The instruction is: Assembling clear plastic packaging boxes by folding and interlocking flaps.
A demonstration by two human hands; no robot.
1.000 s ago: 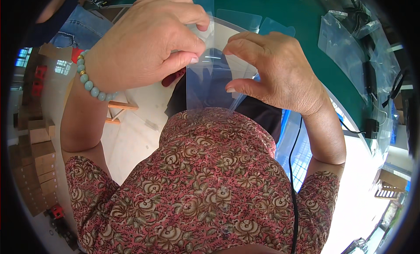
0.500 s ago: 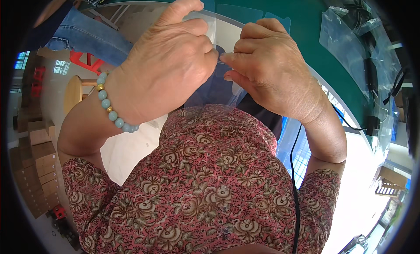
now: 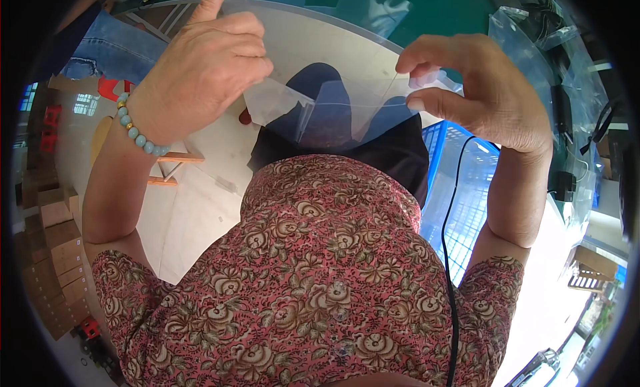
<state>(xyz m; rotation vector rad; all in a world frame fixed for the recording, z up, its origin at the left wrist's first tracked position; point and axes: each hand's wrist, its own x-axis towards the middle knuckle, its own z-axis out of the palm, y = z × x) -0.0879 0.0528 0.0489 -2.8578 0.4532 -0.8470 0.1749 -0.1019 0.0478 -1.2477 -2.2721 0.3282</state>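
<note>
A clear plastic sheet (image 3: 327, 117) hangs between my two hands, over my lap, its near part folded and see-through. My left hand (image 3: 207, 77), with a beaded bracelet at the wrist, has its index finger stretched up and the other fingers curled at the sheet's left end; the grip itself is partly hidden. On the other side, my right hand (image 3: 473, 87) is curved round whitish crumpled film (image 3: 437, 82) at the sheet's right end. Its thumb and index fingertips stand apart, and the remaining fingers are mostly hidden.
Ahead lies a green table (image 3: 453, 17) with a pale rim. Clear plastic bags (image 3: 527, 60) lie on its right side. A blue basket (image 3: 467, 174) stands at my right, with a black cable in front. Cardboard boxes (image 3: 63, 244) are stacked far left, and another person's jeans (image 3: 113, 50) show upper left.
My hands have moved apart, the left to the left and the right to the right. The clear sheet now spreads between them, and the right thumb and index finger have opened.
</note>
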